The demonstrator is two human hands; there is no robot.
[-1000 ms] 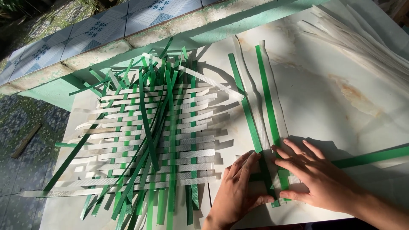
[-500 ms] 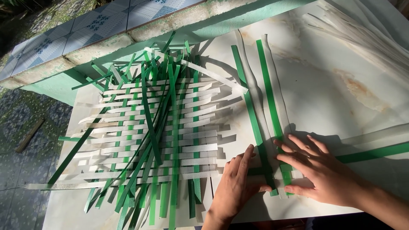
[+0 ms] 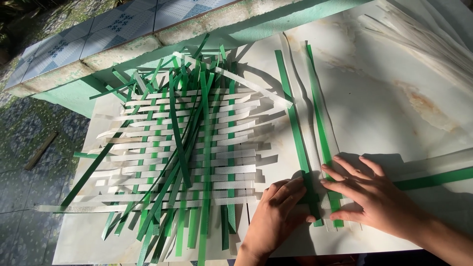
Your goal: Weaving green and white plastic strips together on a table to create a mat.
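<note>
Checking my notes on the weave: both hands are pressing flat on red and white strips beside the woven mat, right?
Not quite. In the head view the strips are green and white, not red. The rest holds: the left hand and right hand press flat on them, beside the woven mat.

We see a pale marble-patterned slab [image 3: 394,98] that carries everything. On its left part lies a loose woven mat [image 3: 182,157] of green and white flat strips, with many free green strips thrown across it. To the right of the mat, two long green strips [image 3: 290,113] and a white strip [image 3: 303,128] between them lie side by side (running away from us). One more green strip [image 3: 433,178] with a white strip beside it crosses the slab toward the right edge. A bundle of white strips [image 3: 423,39] rests at the far right corner.
</note>
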